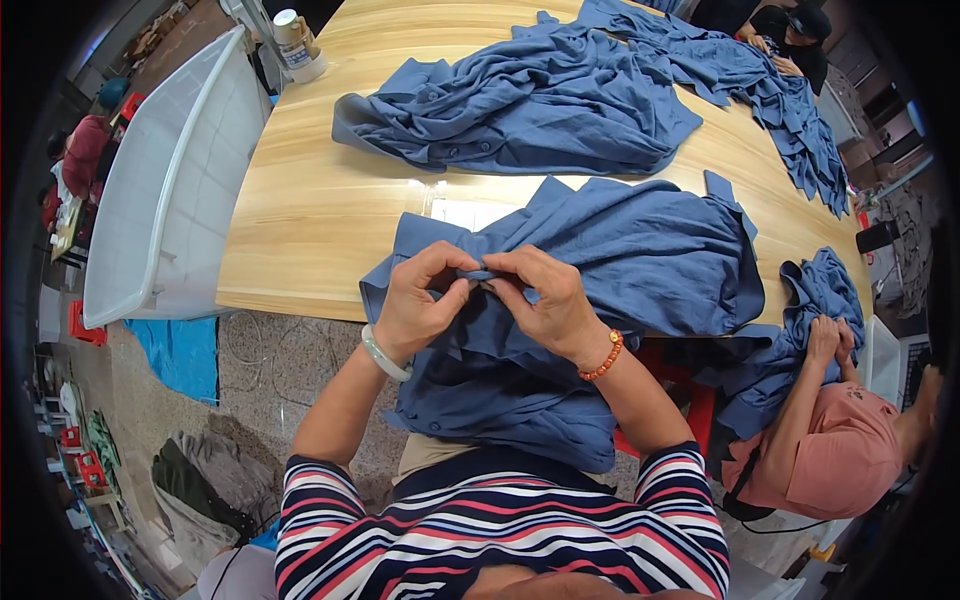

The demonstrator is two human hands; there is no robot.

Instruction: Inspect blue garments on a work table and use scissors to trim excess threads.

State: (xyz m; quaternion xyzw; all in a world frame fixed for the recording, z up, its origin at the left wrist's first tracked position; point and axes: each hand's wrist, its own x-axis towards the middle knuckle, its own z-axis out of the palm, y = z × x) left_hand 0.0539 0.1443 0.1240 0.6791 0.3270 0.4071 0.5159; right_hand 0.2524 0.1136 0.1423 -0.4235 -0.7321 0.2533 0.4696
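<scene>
A blue shirt [640, 250] lies rumpled over the near edge of the table, its lower part hanging onto my lap. Above it, my left hand [412, 308] pinches a narrow folded strip of the cloth between thumb and forefinger. My right hand [556, 305] grips the same strip just beside it, so the fingertips of both hands almost meet. Whatever lies under the fingertips is too small to make out. Beyond this piece, another blue shirt [540, 105] with dark buttons lies bunched up.
More blue garments [800, 140] spread along the far right of the wooden table [275, 235]. A translucent plastic bin [165, 190] stands at its left, near a white container [300, 55]. At the right a person in a pink top [840, 450] handles blue cloth; another person [790, 40] sits far right.
</scene>
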